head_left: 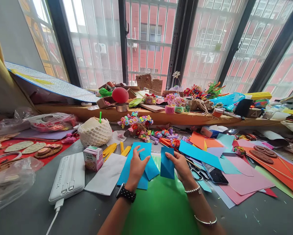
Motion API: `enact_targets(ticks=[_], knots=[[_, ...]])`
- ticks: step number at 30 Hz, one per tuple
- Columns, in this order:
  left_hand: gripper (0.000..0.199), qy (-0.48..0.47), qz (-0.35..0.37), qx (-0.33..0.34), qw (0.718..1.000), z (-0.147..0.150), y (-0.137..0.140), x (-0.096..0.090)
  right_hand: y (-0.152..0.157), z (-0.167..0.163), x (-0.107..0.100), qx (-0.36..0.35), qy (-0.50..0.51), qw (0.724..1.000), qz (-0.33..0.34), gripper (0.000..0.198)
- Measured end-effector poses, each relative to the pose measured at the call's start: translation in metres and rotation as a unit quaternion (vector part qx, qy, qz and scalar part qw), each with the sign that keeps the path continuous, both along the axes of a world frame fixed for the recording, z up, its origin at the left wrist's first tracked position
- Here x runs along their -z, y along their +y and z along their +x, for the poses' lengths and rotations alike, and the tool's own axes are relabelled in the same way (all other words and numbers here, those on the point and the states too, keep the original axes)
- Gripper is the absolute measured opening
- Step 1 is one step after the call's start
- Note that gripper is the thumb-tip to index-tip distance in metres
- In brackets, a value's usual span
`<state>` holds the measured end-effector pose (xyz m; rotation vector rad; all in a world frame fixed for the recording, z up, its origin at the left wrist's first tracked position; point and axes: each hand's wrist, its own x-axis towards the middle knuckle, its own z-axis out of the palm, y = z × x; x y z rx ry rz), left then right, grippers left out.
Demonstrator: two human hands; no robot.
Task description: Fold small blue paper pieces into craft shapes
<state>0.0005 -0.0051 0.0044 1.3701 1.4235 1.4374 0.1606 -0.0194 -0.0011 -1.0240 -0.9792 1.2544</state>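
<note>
My right hand (181,165) pinches a small folded piece of blue paper (167,164) by its right edge, holding it upright above a green sheet (158,209). To the left, my left hand (138,166) has its fingers apart and curved, with nothing between them. Under and around that hand lie larger pieces of blue paper (126,173), which it partly hides. Whether its fingers touch them I cannot tell. Beside my right wrist rest scissors (197,173), partly covered by paper.
A white power bank (69,178) with a cable, a small drink carton (93,158) and white paper (107,176) lie left. On the right are a phone (217,176) and pink paper (249,178). Behind stand a netted coconut (95,132), yarn flowers (136,122) and a cluttered windowsill (200,120).
</note>
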Motion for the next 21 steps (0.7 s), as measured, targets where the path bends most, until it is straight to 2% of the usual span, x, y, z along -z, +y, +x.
enact_targets(ticks=[2, 4, 8, 11, 16, 19, 21], knots=[[0.049, 0.065, 0.082, -0.034, 0.994, 0.000, 0.001, 0.002, 0.001, 0.000, 0.000, -0.001, -0.001, 1.000, 0.003, 0.031], [0.037, 0.098, 0.108, -0.009, 0.989, 0.003, -0.001, 0.002, 0.001, -0.002, 0.000, 0.000, -0.006, 1.000, 0.012, 0.031], [0.023, 0.084, 0.032, 0.179, 0.980, 0.012, -0.006, 0.000, -0.001, -0.005, 0.000, 0.001, -0.017, 0.999, 0.035, 0.028], [0.025, 0.075, -0.020, 0.241, 0.967, 0.015, -0.007, 0.002, -0.002, -0.006, -0.001, -0.012, -0.029, 0.998, 0.047, 0.027], [0.027, -0.007, -0.040, 0.203, 0.978, 0.012, -0.005, 0.000, 0.001, -0.005, 0.000, -0.019, -0.056, 0.997, 0.058, 0.025], [0.025, 0.000, -0.022, 0.169, 0.985, 0.007, -0.003, 0.000, 0.002, -0.003, 0.000, -0.045, -0.074, 0.993, 0.080, 0.018], [0.022, 0.008, -0.001, 0.148, 0.989, 0.006, -0.002, 0.001, 0.002, -0.002, 0.000, -0.031, -0.107, 0.988, 0.106, 0.010]])
